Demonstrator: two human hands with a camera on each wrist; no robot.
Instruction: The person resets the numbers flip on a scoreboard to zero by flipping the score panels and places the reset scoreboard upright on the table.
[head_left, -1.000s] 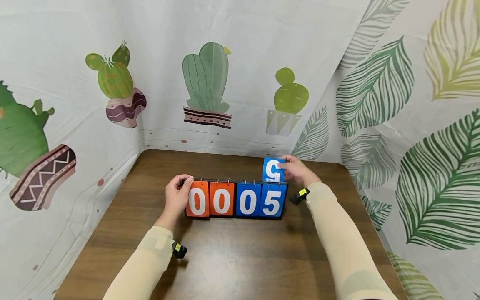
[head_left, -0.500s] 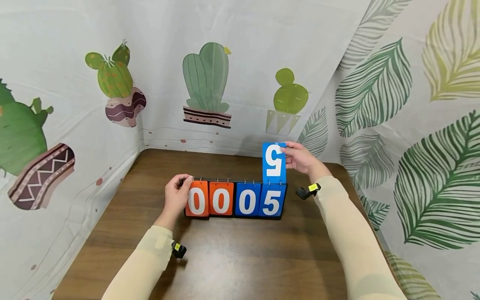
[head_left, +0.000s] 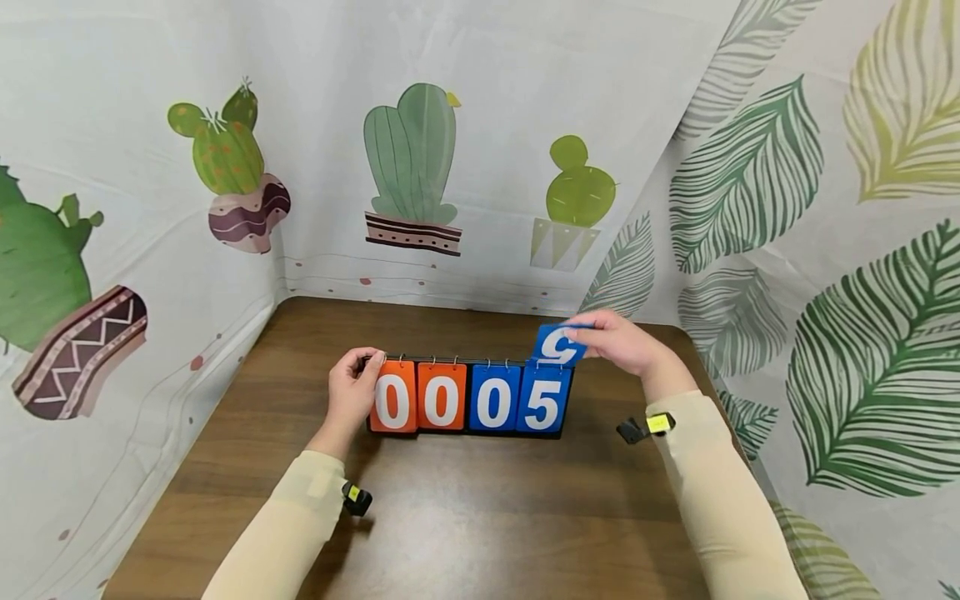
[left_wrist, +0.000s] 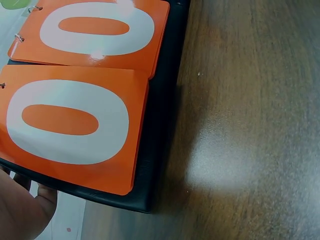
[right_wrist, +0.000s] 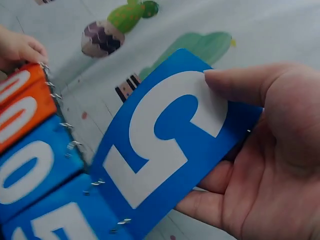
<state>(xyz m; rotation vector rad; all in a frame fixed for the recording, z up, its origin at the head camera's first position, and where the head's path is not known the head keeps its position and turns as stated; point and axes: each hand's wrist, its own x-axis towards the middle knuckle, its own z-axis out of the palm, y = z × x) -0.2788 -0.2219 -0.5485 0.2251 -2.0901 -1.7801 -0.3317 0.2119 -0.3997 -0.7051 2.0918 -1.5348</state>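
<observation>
A flip scoreboard with a black frame (left_wrist: 165, 95) stands on the table, two orange cards showing 0 0 and two blue cards showing 0 5. My left hand (head_left: 352, 390) grips its top left corner, the thumb on the front. In the left wrist view, part of the left hand (left_wrist: 25, 212) shows at the board's edge. My right hand (head_left: 618, 343) pinches a blue number card (head_left: 555, 346) by its free end, thumb over the printed side. That card (right_wrist: 145, 135) bears an upside-down 5 and curves up from the rings (right_wrist: 93, 187) at the far right.
The brown wooden table (head_left: 450, 517) runs out in front of and around the scoreboard. Behind and to both sides hangs white cloth (head_left: 315, 167) printed with cacti and leaves. Each sleeve carries a small black wrist camera (head_left: 358, 498).
The card in my right hand first rose to stand upright above the rings, then came down, tilting to the right. The right hand moved up, then down and right. The left hand kept its place.
</observation>
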